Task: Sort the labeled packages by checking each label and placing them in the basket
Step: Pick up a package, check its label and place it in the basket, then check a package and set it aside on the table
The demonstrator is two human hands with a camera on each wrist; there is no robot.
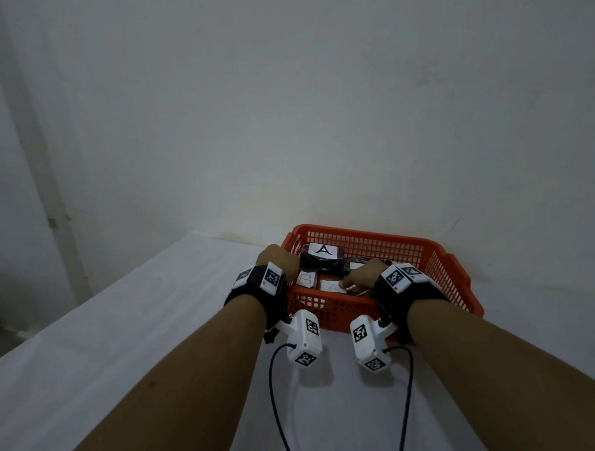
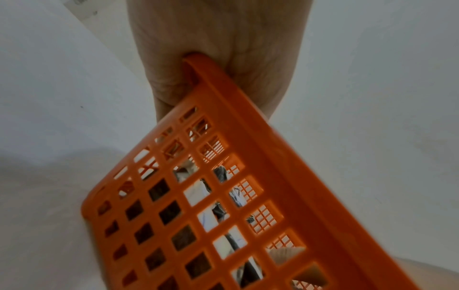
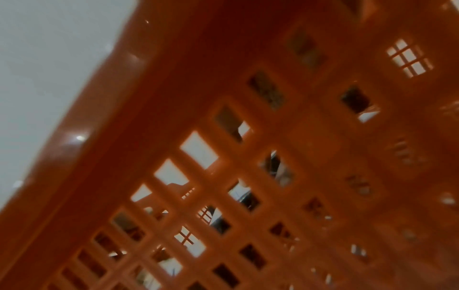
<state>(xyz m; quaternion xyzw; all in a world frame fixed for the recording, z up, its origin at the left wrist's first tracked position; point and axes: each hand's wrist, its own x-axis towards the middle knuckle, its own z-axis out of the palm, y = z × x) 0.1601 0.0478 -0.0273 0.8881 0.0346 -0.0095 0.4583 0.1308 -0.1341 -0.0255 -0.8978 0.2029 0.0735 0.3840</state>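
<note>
An orange mesh basket (image 1: 375, 238) stands on the white table by the wall. Dark packages with white labels lie inside: one marked A (image 1: 321, 251) at the back, one marked B (image 1: 307, 279) at the front left, another marked A (image 1: 331, 287) at the front. My left hand (image 1: 279, 260) grips the basket's left rim; in the left wrist view my left hand (image 2: 211, 39) curls over the orange rim (image 2: 248, 125). My right hand (image 1: 359, 275) reaches down inside the basket, thumb at the front A label; its fingers are hidden. The right wrist view shows only the blurred basket wall (image 3: 223, 78).
The white table (image 1: 123, 335) spreads to the left and in front of the basket. A pale wall (image 1: 319, 122) rises right behind the basket. Two black cables (image 1: 274, 396) hang from the wrist cameras over the table's near part.
</note>
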